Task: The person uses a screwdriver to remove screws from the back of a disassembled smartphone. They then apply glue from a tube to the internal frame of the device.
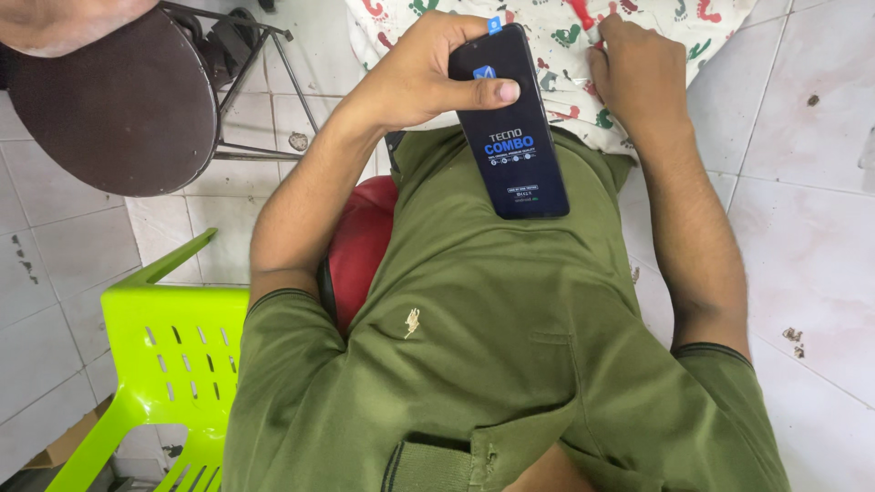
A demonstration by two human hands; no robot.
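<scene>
Your left hand (415, 77) is clamped around the dark phone screen (513, 123) at upper centre; your right hand (638, 77) pinches a red tool (581, 14) over the patterned cloth (556, 36).

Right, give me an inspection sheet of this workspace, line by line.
Surface: patterned cloth with footprint prints lies over the lap; white tiled floor around it.
Job's things: dark phone screen panel with a blue tab at its top, upright against the green shirt.
Clutter: red-handled tool on the cloth.
Hands: left hand grips the panel; right hand rests on the cloth by the tool.
Cables: nothing seen.
Surroundings: brown round stool, lime plastic chair, red seat.
</scene>
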